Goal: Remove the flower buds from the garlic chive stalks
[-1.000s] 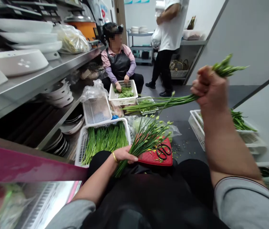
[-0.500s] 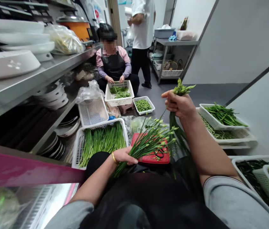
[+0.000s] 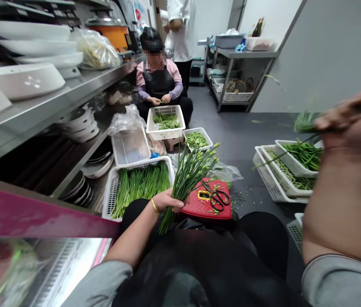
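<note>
My left hand [image 3: 172,201], with a gold bracelet at the wrist, is closed around a bunch of flowering chives [image 3: 188,175]; their budded tips point up and right. At the far right my right hand [image 3: 355,115] is raised and smeared by motion, its fingers wrapped round a second bunch of flowering chives [image 3: 307,123]. A few loose stems trail from that bunch. Between my knees lies a red box-like device [image 3: 193,209] with a yellow-framed window. Black-handled scissors [image 3: 218,199] and green trimmings rest on top of it.
A white basket of chives [image 3: 170,168] stands left of my knees. Across from me, a seated person [image 3: 158,81] works over a basket of green pods [image 3: 166,135]. Stacked bean baskets [image 3: 265,183] are at right. A steel shelf [image 3: 94,81] with dishes runs along the left.
My right hand has swung up and far to the right with its bunch, blurring. The left-hand bunch now stands more upright. The scissors and red device are less covered.
</note>
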The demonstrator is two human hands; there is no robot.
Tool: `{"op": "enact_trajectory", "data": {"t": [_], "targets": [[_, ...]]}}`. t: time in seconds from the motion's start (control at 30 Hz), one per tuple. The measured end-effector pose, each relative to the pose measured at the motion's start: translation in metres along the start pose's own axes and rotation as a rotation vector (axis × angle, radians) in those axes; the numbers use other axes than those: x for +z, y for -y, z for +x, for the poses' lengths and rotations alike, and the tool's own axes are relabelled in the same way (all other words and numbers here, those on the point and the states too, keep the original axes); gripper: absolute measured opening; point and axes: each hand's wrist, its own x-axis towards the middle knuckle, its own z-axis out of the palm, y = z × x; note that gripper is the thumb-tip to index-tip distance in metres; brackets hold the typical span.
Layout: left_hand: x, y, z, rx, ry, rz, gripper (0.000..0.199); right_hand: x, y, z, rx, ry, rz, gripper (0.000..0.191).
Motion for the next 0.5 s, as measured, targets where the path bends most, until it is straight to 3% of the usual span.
{"op": "enact_trajectory", "data": {"t": [0.07,0.1,0.2,0.27,0.37,0.5], "targets": [[0.005,-0.001,0.003,0.006,0.007,-0.010,0.039,0.039,-0.026,-0.033,0.166,0.096,0.115,0.038],[0.007,-0.002,0.004,0.004,0.012,-0.010,0.039,0.059,-0.039,-0.051,0.266,0.216,0.140,0.035],[0.012,-0.003,0.007,-0.022,0.040,0.022,0.041,0.106,-0.073,-0.095,0.420,0.427,0.165,0.040],[0.014,-0.002,0.008,-0.050,0.050,0.067,0.041,0.123,-0.083,-0.109,0.484,0.470,0.155,0.039],[0.013,-0.001,0.006,-0.084,0.038,0.115,0.043,0.123,-0.071,-0.098,0.417,0.357,0.189,0.041],[0.007,0.003,0.001,-0.102,0.020,0.101,0.045,0.087,-0.027,-0.053,0.184,0.166,0.250,0.039]]}}
